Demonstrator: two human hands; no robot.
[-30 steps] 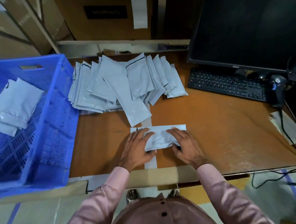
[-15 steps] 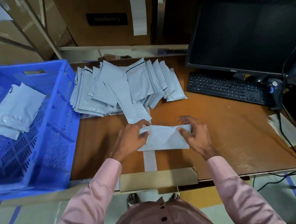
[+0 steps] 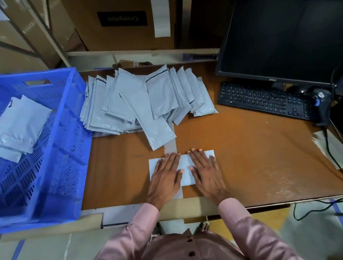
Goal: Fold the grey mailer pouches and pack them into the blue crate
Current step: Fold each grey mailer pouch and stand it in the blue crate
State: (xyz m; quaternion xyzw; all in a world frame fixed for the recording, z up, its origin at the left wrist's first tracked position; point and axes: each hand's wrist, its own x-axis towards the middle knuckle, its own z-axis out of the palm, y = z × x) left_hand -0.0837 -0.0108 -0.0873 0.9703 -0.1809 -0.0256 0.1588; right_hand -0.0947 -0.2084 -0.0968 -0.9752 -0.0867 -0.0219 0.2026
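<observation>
Cardboard boxes (image 3: 121,23) back the brown desk (image 3: 247,155), where flat fingers (image 3: 172,159) press, seemingly, one folded pouch (image 3: 185,169).

Packing/dispatch station in a warehouse or stockroom. Evidence: stacked brown cardboard cartons (image 3: 121,21) against the wall beyond the hands (one label reads upside down), a worn wooden desk (image 3: 247,155) with taped cardboard edging, dark monitor (image 3: 284,32) and keyboard (image 3: 264,101) ahead-right of the hands, a handheld barcode scanner (image 3: 322,106) further right, and a blue crate (image 3: 68,155) left of them.
</observation>
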